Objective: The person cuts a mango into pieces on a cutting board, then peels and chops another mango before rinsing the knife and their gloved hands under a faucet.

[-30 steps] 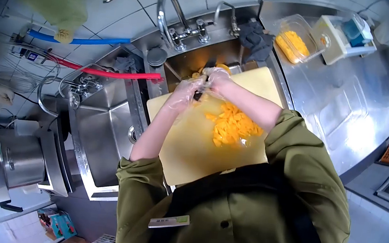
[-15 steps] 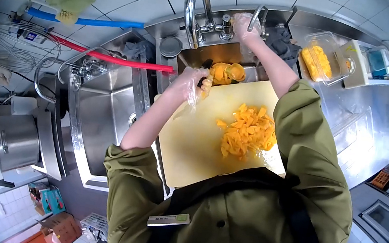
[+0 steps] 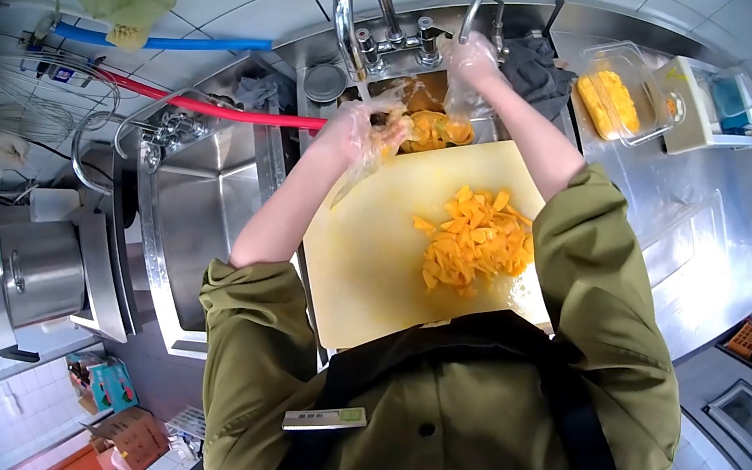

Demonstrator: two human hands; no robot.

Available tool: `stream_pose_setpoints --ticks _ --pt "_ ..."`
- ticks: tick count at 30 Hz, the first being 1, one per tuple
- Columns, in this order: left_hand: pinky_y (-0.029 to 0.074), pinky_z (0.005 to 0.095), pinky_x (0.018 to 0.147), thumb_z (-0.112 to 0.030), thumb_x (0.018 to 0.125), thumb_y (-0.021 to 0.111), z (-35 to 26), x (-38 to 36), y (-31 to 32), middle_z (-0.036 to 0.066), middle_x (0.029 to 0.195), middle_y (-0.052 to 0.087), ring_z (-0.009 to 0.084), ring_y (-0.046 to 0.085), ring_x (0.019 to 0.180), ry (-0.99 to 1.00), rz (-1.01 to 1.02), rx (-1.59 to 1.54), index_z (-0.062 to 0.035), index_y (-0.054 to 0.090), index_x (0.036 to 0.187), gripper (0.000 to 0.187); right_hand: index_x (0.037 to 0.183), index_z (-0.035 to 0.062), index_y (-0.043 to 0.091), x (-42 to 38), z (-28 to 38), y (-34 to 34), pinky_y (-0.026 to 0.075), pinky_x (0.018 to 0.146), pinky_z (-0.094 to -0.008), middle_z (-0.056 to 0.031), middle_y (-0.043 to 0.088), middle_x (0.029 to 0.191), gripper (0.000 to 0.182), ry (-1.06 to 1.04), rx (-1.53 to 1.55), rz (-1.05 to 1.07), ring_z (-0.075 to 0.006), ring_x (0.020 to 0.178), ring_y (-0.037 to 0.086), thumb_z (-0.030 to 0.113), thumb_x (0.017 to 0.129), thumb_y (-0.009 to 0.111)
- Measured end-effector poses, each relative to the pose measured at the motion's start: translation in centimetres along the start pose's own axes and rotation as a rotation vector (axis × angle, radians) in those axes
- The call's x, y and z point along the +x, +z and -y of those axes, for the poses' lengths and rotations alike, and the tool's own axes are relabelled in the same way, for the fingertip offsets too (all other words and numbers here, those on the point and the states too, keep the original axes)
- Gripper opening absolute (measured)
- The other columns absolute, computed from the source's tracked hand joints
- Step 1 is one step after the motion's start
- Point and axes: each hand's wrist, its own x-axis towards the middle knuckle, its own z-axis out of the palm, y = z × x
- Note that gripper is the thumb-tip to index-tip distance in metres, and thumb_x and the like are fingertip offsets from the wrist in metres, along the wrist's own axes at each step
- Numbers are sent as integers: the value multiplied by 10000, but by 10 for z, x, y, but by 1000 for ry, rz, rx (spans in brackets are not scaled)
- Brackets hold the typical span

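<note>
My left hand (image 3: 363,136), in a clear plastic glove, is closed beneath the large faucet (image 3: 356,13), with water running and splashing over it. What its fingers hold is blurred by the splash. A thin, pointed, blade-like shape (image 3: 344,190) slants below it over the cutting board (image 3: 355,280). My right hand (image 3: 473,63), also gloved, is at the tap knob (image 3: 428,38), fingers bent and partly hidden. Orange fruit peels (image 3: 438,131) fill part of the sink just behind the board. Chopped orange fruit pieces (image 3: 477,243) lie heaped on the board.
A second slim faucet (image 3: 479,12) arches over my right hand. Dark cloths (image 3: 538,76) lie beside it. At the right, a clear container (image 3: 614,105) holds yellow-orange fruit. To the left is another sink (image 3: 200,238), with a red hose (image 3: 239,113) across its far end.
Water now runs from the large faucet and splashes around my left hand, which has shifted slightly left. My right hand stays by the tap knob. The whole view has tilted slightly.
</note>
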Motion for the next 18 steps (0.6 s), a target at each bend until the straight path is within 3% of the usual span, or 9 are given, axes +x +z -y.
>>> stream_pose_setpoints --ticks 1,3,6,9,10,13,14,16,18 --pt "512 363 665 -85 829 463 -3 8 -1 143 724 514 232 538 585 2 24 -51 40 483 817 127 769 34 619 -4 -5 15 472 683 -400 -176 602 757 278 -47 2 18 -316 752 590 295 763 523" --pt "512 384 694 -77 824 438 -4 23 -9 150 715 513 245 538 584 7 72 -155 39 464 792 123 915 54 598 -25 -11 30 447 753 -380 -169 590 853 252 -412 -134 121 -294 835 569 253 800 493" --pt "514 349 580 -80 821 460 3 23 1 147 706 522 255 546 581 34 4 -119 40 458 808 120 1043 89 553 -52 8 31 413 795 -369 -139 564 907 285 -553 -204 170 -305 904 532 220 800 481" --pt "469 285 472 -109 840 464 1 30 -13 95 668 506 192 516 538 52 64 68 42 486 871 156 965 67 566 -63 13 39 413 742 -391 -151 566 868 268 -704 -185 177 -314 844 536 218 746 532" --pt "451 270 450 -111 843 464 1 24 -17 79 661 500 167 500 522 66 124 103 37 491 884 156 921 66 579 -63 16 38 428 691 -365 -117 577 802 227 -741 -188 287 -266 793 556 203 741 561" --pt "355 192 390 -114 854 453 4 -14 -15 0 641 476 58 388 449 126 136 410 -26 539 971 170 917 72 585 -84 44 38 433 636 -313 -66 585 781 223 542 1477 718 -206 757 561 193 729 598" --pt "344 184 387 -116 852 455 1 -16 -22 -10 636 471 48 373 442 126 153 473 -43 549 983 177 937 66 616 -88 50 49 414 484 -266 -88 577 743 186 607 1712 673 -161 615 549 158 849 480" --pt "288 167 379 -148 837 477 5 -18 -29 -40 604 432 31 323 423 189 132 614 -93 580 960 170 966 67 607 -94 57 72 387 445 -251 -81 549 695 199 217 1585 611 -154 553 513 163 858 470" --pt "259 171 377 -161 826 490 0 -34 -35 -50 576 387 34 293 419 214 171 732 -90 575 923 147 962 67 590 -92 68 88 380 454 -235 -62 526 704 175 456 1853 644 -135 557 479 125 849 470"
